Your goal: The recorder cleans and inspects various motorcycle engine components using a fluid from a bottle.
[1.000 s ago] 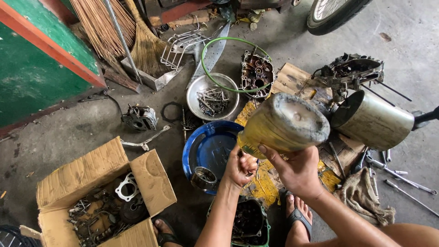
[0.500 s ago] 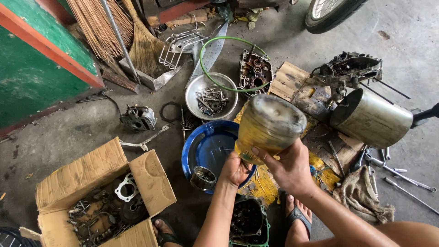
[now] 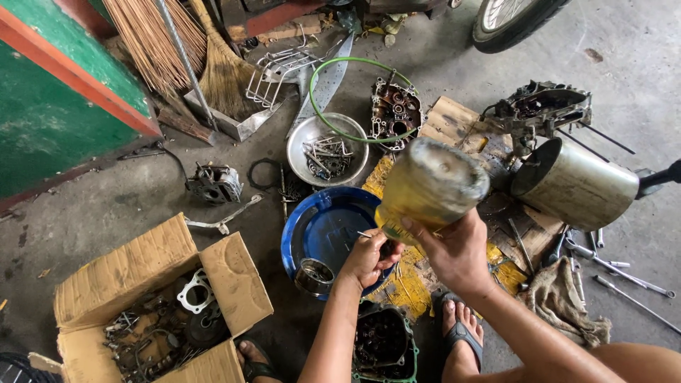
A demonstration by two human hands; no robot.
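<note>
While the right hand (image 3: pixel 454 252) grips a yellowish plastic jar (image 3: pixel 429 190) tilted above the blue basin (image 3: pixel 319 227), head view shows the left hand (image 3: pixel 367 257) clenched around a small part, too hidden to identify, directly under the jar's mouth. Metal bowl of bolts (image 3: pixel 328 149) sits beyond the basin; cardboard box (image 3: pixel 152 298) of engine parts lies far left.

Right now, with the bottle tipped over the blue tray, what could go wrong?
1. The right hand holds the grimy plastic bottle of yellowish liquid tilted alone; it may slip.
2. The left hand is at its mouth above the blue tray, so liquid could run over the fingers or miss the tray onto the cardboard.
3. A sandalled foot sits just beside, where splashes might land.
</note>
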